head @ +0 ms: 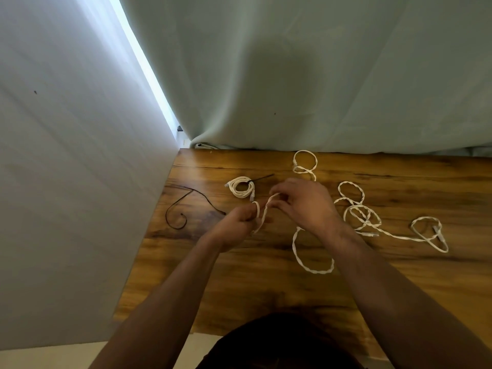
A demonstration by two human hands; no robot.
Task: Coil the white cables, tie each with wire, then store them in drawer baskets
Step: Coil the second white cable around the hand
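Observation:
On the wooden table (266, 288) a white cable (311, 265) runs up from a loose loop into both my hands. My left hand (237, 222) is closed around a small loop of it, with a turn over one finger. My right hand (303, 203) pinches the same cable just to the right and above. A coiled white cable (241, 186) tied with a black wire lies beyond my left hand. Two more loose white cables sprawl at the back (304, 162) and to the right (367, 217).
A loose black tie wire (177, 209) curls near the table's left edge. A pale curtain (319, 75) hangs behind the table and a grey wall (66, 182) runs along its left side. No drawer baskets are in view.

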